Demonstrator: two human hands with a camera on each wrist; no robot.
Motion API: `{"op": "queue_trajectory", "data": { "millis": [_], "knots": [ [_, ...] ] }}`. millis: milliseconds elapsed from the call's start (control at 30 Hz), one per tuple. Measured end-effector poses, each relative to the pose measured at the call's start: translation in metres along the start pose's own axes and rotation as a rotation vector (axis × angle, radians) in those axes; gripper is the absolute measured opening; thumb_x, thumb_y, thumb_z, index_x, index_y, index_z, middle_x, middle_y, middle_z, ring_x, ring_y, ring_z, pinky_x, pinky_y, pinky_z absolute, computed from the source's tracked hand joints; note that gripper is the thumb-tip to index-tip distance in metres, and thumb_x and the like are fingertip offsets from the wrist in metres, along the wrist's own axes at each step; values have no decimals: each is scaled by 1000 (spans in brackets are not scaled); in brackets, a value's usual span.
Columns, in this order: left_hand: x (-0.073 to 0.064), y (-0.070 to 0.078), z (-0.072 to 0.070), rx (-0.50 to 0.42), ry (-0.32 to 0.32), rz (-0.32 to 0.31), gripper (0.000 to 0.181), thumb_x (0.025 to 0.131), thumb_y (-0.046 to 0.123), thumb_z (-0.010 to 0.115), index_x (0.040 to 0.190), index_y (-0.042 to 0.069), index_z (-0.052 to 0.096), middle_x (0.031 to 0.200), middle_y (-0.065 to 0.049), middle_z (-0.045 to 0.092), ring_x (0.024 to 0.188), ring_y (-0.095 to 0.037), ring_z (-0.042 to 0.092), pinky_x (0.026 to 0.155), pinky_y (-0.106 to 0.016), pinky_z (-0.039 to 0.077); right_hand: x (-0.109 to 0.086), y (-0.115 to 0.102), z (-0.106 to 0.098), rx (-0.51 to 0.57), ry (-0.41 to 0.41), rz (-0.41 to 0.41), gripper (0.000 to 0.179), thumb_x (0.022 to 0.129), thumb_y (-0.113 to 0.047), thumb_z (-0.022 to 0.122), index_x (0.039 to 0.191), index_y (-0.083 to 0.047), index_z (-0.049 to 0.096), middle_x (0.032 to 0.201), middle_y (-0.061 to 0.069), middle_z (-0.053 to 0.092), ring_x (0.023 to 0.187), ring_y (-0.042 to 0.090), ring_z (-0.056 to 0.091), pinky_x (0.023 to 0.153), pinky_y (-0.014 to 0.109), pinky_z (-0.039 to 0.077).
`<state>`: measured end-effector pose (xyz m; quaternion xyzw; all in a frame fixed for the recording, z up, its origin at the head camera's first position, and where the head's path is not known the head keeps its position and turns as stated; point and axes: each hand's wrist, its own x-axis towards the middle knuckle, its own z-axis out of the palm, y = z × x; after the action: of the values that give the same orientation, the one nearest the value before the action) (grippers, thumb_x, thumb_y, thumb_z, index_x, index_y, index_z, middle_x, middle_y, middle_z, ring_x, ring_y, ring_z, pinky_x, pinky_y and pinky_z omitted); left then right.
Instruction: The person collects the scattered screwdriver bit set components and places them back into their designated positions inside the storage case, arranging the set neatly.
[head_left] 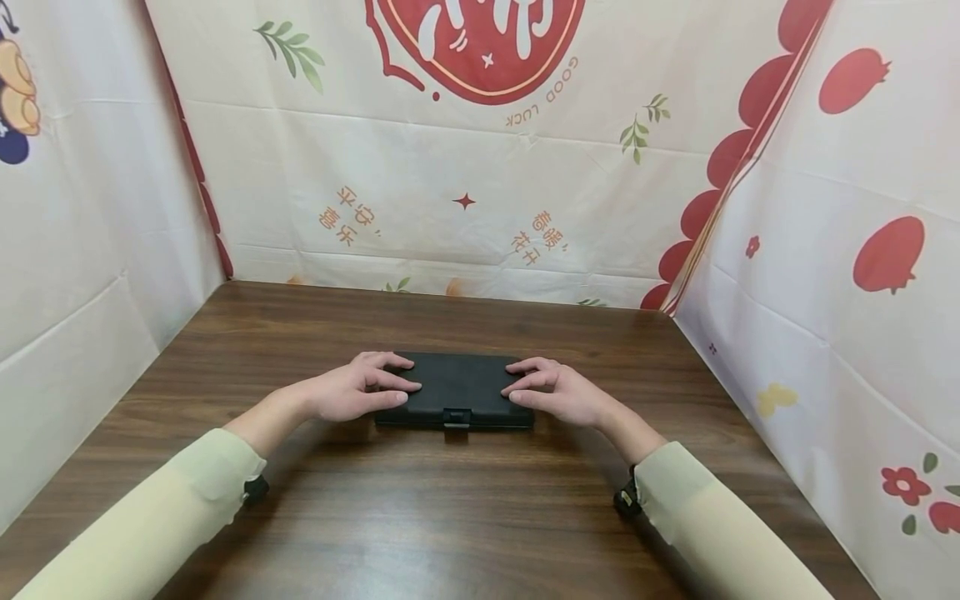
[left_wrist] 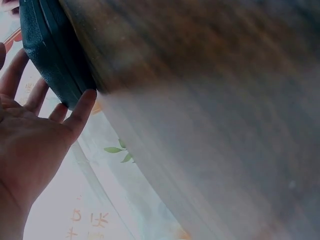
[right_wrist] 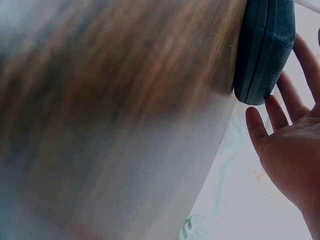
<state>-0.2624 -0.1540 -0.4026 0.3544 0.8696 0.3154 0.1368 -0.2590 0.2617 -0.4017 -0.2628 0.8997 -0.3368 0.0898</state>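
A flat black hard case [head_left: 461, 383] lies closed on the table, its front latch [head_left: 457, 418] facing me. At the case's left end my left hand [head_left: 352, 387] rests with fingers spread, fingertips on the lid. My right hand [head_left: 566, 392] mirrors it at the right end, fingers lightly bent on the lid's edge. In the left wrist view the case [left_wrist: 55, 50] shows its end and side seam beside the left hand [left_wrist: 37, 127]. The right wrist view has the case's other end [right_wrist: 265, 50] near the fingertips of the right hand [right_wrist: 295, 135].
The dark wood-grain table [head_left: 450, 517] spreads around the case. Printed white cloth [head_left: 450, 158] hangs behind it, with more cloth at the left [head_left: 90, 217] and right [head_left: 840, 275]. Black wrist straps [head_left: 628, 498] show at the sleeve cuffs.
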Motion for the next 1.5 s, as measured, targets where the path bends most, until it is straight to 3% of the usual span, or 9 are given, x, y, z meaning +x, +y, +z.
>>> {"op": "queue_trajectory", "data": {
  "millis": [233,467,600,833,1100,1500],
  "knots": [
    [0,1,1,32,-7,-1,42,114,43,60,152,29,68,175,-7,39,165,-45,20,122,-66,36,1,-10,5,-83,-12,-7,28,104,-43,77,130,-35,80,165,6,53,158,39,39,124,68,35],
    [0,0,1,38,-11,-28,42,113,43,62,152,31,68,175,-4,39,165,-42,21,123,-65,35,12,-31,17,-133,-101,4,72,94,-60,82,159,-42,57,182,1,28,171,34,13,129,74,21],
    [0,-1,2,43,-8,-25,42,112,45,62,152,32,68,175,-5,40,163,-44,24,123,-69,32,23,-40,26,-185,-142,-16,85,91,-64,83,166,-45,48,184,-2,23,173,32,6,132,72,12],
    [0,2,2,46,-26,-23,45,112,45,63,155,33,65,177,-5,38,165,-45,22,126,-71,28,32,-45,37,-248,-182,-54,84,93,-64,81,167,-44,47,184,-2,22,173,33,5,136,64,1],
    [-3,3,-3,17,-81,-29,52,110,46,66,160,31,60,183,-3,28,172,-39,6,132,-69,19,34,-42,37,-258,-152,-84,80,94,-61,82,165,-44,50,184,-1,25,173,35,9,136,65,3],
    [-2,4,-5,16,-100,-23,52,110,44,66,160,30,59,183,-2,27,172,-37,7,133,-68,18,33,-42,39,-278,-127,-87,78,94,-60,83,164,-44,51,183,-1,27,172,36,11,136,64,3]
  ]
}}
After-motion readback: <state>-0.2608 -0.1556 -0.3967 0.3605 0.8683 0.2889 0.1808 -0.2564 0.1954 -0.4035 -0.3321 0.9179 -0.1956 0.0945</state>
